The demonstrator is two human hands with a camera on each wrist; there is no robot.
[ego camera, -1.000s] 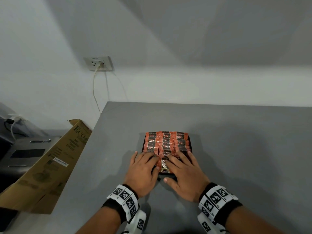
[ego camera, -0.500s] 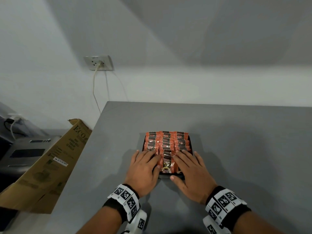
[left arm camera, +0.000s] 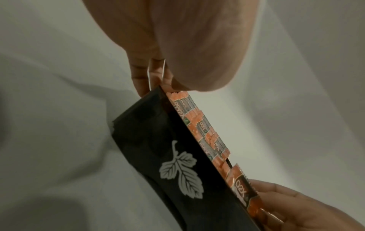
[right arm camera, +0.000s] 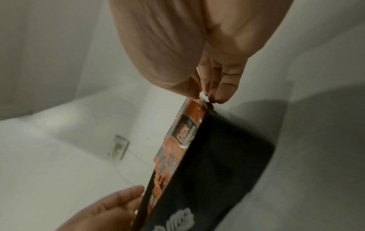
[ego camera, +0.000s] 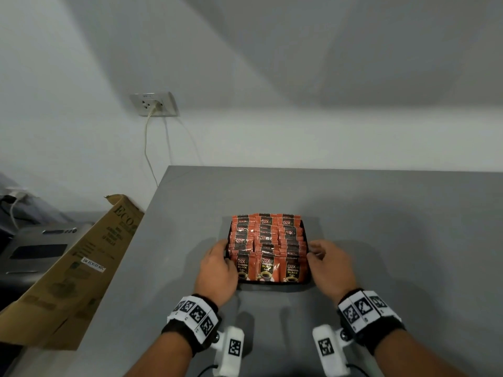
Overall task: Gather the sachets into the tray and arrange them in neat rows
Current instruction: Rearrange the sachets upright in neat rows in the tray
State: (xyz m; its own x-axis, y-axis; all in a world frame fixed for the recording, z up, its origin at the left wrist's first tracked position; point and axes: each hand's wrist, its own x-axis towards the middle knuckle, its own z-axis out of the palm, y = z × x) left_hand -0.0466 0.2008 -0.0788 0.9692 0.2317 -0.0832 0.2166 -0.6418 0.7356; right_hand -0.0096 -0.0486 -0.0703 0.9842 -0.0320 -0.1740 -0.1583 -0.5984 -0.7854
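Observation:
A black tray (ego camera: 272,283) sits on the grey table in front of me, packed with orange and black sachets (ego camera: 268,240) in three rows. The nearest sachets lie face up and those behind overlap them. My left hand (ego camera: 221,250) pinches the tray's left rim and my right hand (ego camera: 319,253) pinches its right rim. In the left wrist view my left hand (left arm camera: 158,81) pinches the rim above the leaf-printed tray wall (left arm camera: 158,140), beside the sachets (left arm camera: 203,125). The right wrist view shows my right hand (right arm camera: 207,90) pinching the tray (right arm camera: 227,148) at a corner of the rim.
The table (ego camera: 381,240) stretches bare to the right and behind the tray. An open cardboard box (ego camera: 68,268) leans against its left edge, with a grey machine (ego camera: 35,246) beyond it. A wall socket (ego camera: 153,104) with a plugged-in cable hangs on the back wall.
Both hands have left the tops of the sachets, where they lay flat, and moved outward to the tray's left and right rims. The front row now lies uncovered.

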